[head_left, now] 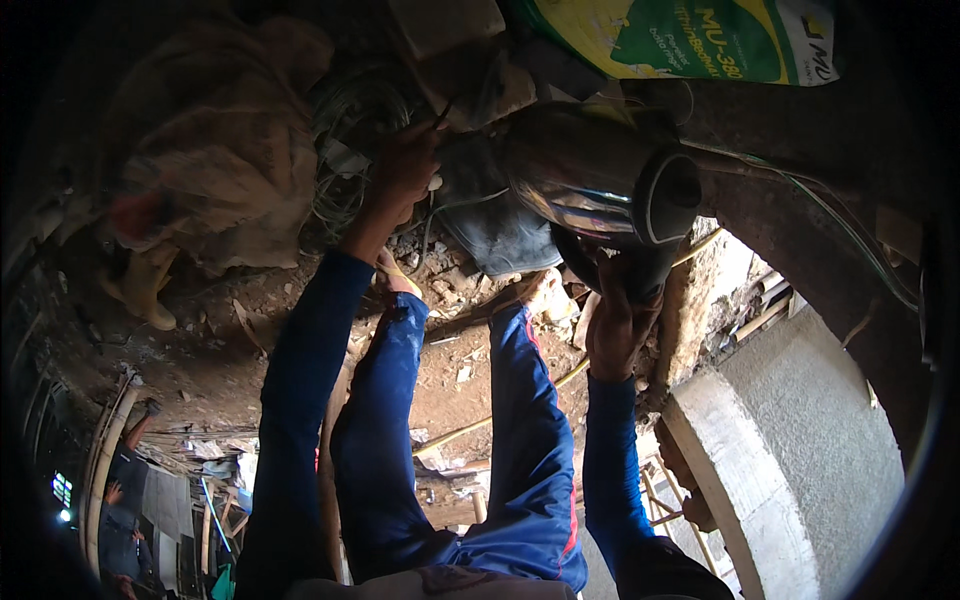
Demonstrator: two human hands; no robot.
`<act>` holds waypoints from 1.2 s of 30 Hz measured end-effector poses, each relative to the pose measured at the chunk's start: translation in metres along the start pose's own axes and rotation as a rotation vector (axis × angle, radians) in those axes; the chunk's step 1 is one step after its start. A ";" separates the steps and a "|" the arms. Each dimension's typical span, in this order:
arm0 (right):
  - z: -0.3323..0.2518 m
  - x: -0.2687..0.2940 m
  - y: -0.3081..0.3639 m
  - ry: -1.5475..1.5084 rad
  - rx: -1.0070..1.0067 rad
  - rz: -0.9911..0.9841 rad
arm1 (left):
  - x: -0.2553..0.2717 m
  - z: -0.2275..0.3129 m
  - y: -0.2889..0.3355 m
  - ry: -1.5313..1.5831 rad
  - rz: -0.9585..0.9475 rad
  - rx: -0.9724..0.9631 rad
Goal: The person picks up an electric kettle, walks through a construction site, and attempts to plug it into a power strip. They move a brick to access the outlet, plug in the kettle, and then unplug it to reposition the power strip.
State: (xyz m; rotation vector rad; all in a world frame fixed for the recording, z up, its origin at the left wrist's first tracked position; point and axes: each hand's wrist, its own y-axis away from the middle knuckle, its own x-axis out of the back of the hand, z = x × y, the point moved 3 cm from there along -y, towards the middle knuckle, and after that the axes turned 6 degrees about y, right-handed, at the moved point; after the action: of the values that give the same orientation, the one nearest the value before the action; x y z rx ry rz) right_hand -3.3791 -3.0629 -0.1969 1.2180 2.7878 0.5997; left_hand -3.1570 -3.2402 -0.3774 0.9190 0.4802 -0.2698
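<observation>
**First inspector:** Where is marking observed?

**Second inspector:** On the green, yellow and white bag (600, 30), top edge of view, right of centre.

**First inspector:** Describe the green face.

**Second inspector:** Large yellow characters (718, 42), letters and figures together, legible. Smaller lines of pale print (668, 48) stand to their left. All run steeply down the view.

**First inspector:** And the white end?

**Second inspector:** Dark lettering (822, 58), with a small yellow-and-dark emblem (812, 26). Finer print there is too small to read.

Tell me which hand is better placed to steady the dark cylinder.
Right hand, probably: it is at the cylinder. The left hand is farther off and seems to hold a rod.
</observation>
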 end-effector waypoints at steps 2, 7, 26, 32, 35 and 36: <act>-0.012 -0.001 0.002 0.042 0.002 0.004 | -0.014 0.021 0.000 -0.057 -0.014 -0.034; -0.039 -0.007 0.005 0.079 0.023 0.016 | -0.042 0.075 0.003 -0.159 -0.061 0.125; -0.063 -0.016 0.033 0.179 -0.028 0.006 | 0.029 0.188 -0.116 -0.145 -0.304 -0.220; -0.039 -0.011 0.023 0.478 0.109 0.051 | 0.149 0.184 -0.171 -0.763 -0.151 -0.303; -0.045 -0.025 0.002 0.227 0.106 0.050 | 0.167 0.175 -0.200 -0.234 -0.688 0.004; -0.048 -0.032 -0.004 0.022 0.046 0.054 | 0.169 0.164 -0.202 -0.022 -0.707 0.104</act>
State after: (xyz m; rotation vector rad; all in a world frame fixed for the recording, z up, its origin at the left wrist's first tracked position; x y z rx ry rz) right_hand -3.3688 -3.1046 -0.1578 1.3074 2.8096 0.5582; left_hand -3.0499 -3.4951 -0.5191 0.8188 0.7671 -0.9527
